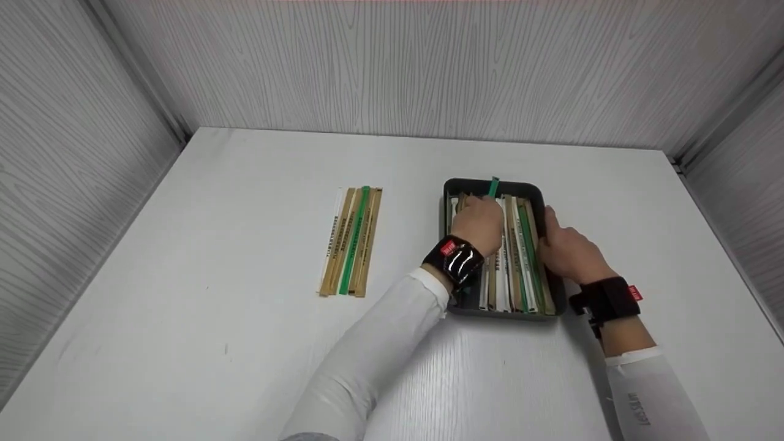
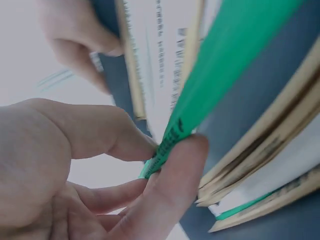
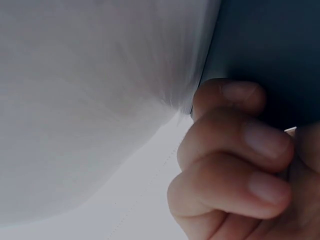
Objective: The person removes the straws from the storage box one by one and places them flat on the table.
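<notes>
My left hand (image 1: pixel 479 225) is over a dark grey rectangular box (image 1: pixel 502 315) and pinches a slim green paper-wrapped stick (image 2: pixel 220 80) near one end, between thumb and fingers. Black printing shows on the wrapper beside the fingertips, and the stick's far end pokes out past the hand in the head view. My right hand (image 1: pixel 572 254) grips the box's right wall, its thumb up at the rim and its fingers (image 3: pixel 230 185) curled against the outside. Inside the box, white, brown and green wrapped sticks (image 1: pixel 514 257) stand packed lengthwise, partly covered by the left hand.
Left of the box, several similar white, brown and green sticks (image 1: pixel 350 245) lie side by side on the white table (image 1: pixel 245 343). Pale wood-grain panels (image 1: pixel 392 67) enclose the table at the back and both sides.
</notes>
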{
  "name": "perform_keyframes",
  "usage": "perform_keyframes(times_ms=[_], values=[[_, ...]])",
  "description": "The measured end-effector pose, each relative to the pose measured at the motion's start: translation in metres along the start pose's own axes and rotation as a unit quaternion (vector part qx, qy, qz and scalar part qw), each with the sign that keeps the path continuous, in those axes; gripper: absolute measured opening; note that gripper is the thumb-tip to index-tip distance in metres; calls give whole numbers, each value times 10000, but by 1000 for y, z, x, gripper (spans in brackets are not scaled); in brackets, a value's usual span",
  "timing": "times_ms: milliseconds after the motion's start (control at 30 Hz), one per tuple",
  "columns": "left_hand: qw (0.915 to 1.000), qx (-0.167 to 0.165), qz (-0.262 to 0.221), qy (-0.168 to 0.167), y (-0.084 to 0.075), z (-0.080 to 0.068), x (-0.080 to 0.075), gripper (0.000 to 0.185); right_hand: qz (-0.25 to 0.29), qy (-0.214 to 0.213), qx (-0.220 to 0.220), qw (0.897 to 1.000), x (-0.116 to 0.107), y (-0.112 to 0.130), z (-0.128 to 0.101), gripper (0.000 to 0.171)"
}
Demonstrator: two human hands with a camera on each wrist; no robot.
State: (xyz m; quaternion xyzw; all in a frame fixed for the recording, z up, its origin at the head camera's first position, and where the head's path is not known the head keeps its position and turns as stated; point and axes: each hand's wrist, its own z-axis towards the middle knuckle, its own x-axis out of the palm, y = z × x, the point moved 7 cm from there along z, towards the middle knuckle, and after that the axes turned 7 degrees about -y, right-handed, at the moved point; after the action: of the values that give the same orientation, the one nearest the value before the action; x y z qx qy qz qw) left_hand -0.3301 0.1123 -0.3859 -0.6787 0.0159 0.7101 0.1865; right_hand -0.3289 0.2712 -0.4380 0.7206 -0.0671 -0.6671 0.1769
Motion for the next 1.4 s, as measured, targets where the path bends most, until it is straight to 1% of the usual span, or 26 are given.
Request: perform_keyframes(times_ms=[33, 133, 233, 367, 500, 633, 767, 867, 967, 1033, 1167, 1200, 1267, 1333, 1400], values=[[9999, -16, -124, -48, 1, -1, -5, 45, -6, 13, 27, 10000, 0, 0, 0, 69], [9984, -76, -542, -119, 6, -3, -20, 46, -16, 53, 59, 10000, 0, 0, 0, 69], [9950, -64, -978, -206, 17, -5, -37, 39, 9, 42, 39, 10000, 0, 0, 0, 70], [9886, -13, -1445, -414, 36, -11, -59, 27, 42, 22, 33, 10000, 0, 0, -1, 70], [9844, -98, -1640, -624, 58, -19, -75, 23, 77, 48, 84, 9999, 0, 0, -1, 71], [9829, -187, -1649, -798, 84, -27, -81, 20, 99, 60, 67, 9999, 1, 1, 0, 71], [9841, -355, -1504, -879, 114, -37, -78, 16, 108, 84, 9, 9999, 2, 2, 0, 71], [9851, -552, -1409, -822, 135, -44, -70, 15, 94, 77, 45, 9999, 1, 2, -1, 71], [9857, -724, -1330, -734, 151, -48, -59, 17, 86, 78, 96, 9999, 0, 1, -1, 71], [9859, -869, -1262, -679, 159, -51, -51, 27, 96, 82, 99, 9999, 0, 1, -1, 71], [9864, -1068, -1111, -573, 171, -53, -37, 56, 107, 80, 78, 9999, 0, 0, 0, 71], [9866, -1088, -1084, -549, 172, -54, -34, 57, 107, 77, 82, 9999, 0, 0, 0, 71], [9873, -1081, -1051, -502, 175, -54, -28, 51, 110, 73, 96, 9999, 1, 0, 0, 71], [9881, -1060, -1030, -427, 176, -55, -23, 32, 119, 65, 92, 9999, 1, 0, 0, 71], [9886, -1053, -1016, -351, 177, -56, -19, 9, 138, 61, 70, 9999, 1, 0, 0, 71]])
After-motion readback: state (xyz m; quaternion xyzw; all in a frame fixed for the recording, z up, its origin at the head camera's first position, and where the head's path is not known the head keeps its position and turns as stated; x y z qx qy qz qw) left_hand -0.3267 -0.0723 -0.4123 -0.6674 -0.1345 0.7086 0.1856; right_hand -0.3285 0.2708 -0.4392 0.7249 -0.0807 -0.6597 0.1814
